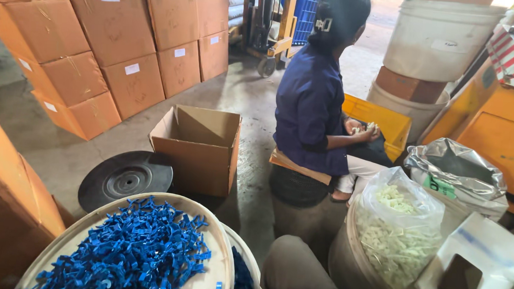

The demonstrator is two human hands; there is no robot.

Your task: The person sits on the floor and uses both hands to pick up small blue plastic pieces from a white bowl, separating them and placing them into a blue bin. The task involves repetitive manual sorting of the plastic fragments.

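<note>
Warehouse floor: stacked cardboard cartons [116,43], pallet stacker [269,22], tubs of blue plastic parts [140,250].

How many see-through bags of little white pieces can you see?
1. The clear bag of white pieces sits in a round drum at the lower right, beside a silver foil bag. More may be hidden inside the closed cardboard boxes.

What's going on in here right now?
The wearer's own hands are out of view; only a knee shows, between a round tray of small blue plastic clips and a clear bag of pale plastic pieces. A co-worker in a dark blue top sits on a low stool, handling pale pieces over a yellow crate.
</note>
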